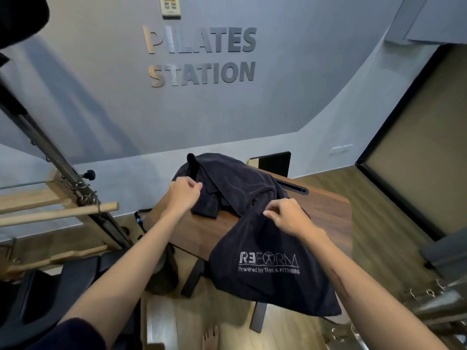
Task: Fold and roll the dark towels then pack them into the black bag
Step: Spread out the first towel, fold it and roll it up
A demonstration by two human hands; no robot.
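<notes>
The left hand (183,192) pinches the crumpled dark terry towels (227,185) heaped at the brown wooden tabletop's (202,231) far edge, while the right hand (285,215) grips a logo-printed dark towel (267,269) draping over the near edge, seemingly to separate it for folding.

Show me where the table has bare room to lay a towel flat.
Bare wood shows on the table right of the right hand, and a strip below the left hand. The towel pile crowds the middle; the logo towel drapes the near edge.
</notes>
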